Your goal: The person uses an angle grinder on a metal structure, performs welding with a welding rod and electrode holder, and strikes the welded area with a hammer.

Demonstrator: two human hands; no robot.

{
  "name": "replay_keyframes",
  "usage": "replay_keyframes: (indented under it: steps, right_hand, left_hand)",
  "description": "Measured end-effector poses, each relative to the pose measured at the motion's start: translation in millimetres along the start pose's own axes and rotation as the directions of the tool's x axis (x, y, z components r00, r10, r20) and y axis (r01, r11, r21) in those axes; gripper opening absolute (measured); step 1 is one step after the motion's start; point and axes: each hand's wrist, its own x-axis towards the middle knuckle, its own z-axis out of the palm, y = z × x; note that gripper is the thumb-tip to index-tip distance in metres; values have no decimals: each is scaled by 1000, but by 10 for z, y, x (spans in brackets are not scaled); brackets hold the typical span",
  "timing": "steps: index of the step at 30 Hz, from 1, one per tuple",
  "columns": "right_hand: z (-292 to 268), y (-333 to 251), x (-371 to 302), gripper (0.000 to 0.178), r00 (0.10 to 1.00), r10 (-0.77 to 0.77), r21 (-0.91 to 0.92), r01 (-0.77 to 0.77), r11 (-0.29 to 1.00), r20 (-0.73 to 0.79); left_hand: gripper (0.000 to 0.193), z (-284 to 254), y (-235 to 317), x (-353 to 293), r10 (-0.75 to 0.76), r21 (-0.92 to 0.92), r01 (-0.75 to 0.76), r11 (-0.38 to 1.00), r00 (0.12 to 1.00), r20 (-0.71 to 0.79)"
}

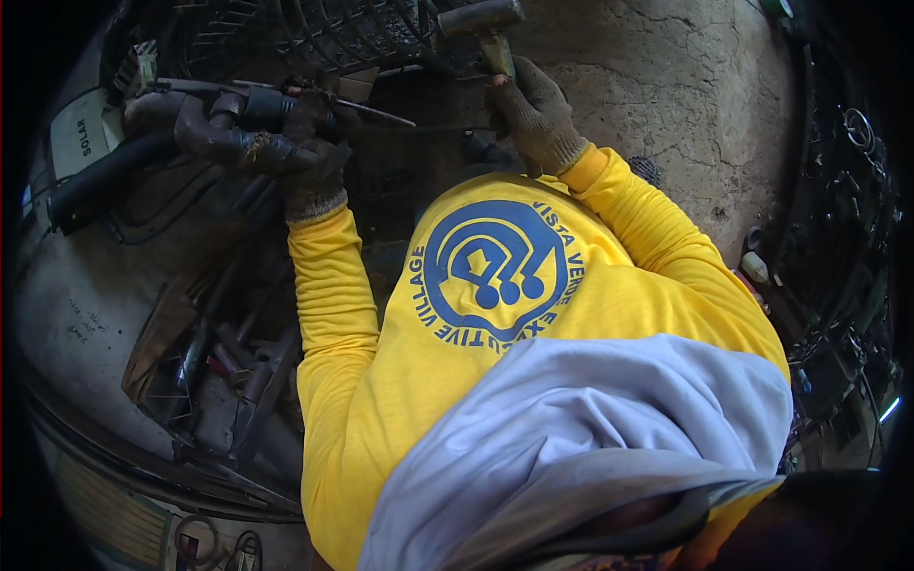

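Note:
My right hand (538, 114), in a brown knit work glove, grips the handle of a hammer (481, 16). The hammer is raised near the top of the view, its thick head crosswise above my fist. My left hand (322, 176), in a dirty dark glove, is closed at the upper left beside a dark bent pipe-like piece (214, 133). A thin pointed rod (381, 114) sticks out to the right past its fingers. Shadow and the glove hide just what the left fingers hold.
Curved metal bars (314, 33) stand at the top. On the left are a pale box (84, 133) and a black cylinder (105, 181). Metal scraps (238, 381) lie lower left. Cracked concrete (666, 86) spreads at right, bordered by dark clutter (838, 238). Pale cloth (609, 409) hangs over my yellow shirt.

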Motion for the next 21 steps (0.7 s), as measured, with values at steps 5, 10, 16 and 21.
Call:
replay_keyframes:
  steps: [5,10,16,21]
  right_hand:
    - [-94,13,58,43,998,66,26,-66,997,-2]
    - [-232,9,94,42,992,126,171,-127,977,18]
    - [-181,112,-4,36,986,156,433,-118,893,-53]
    - [-318,161,62,32,988,157,315,-150,937,5]
  left_hand:
    - [15,128,-7,226,-57,-18,59,998,993,102]
    - [15,112,-11,246,-118,-8,121,993,978,170]
    - [16,96,93,216,-143,-19,148,989,974,176]
    - [16,22,168,141,-171,-30,178,984,971,168]
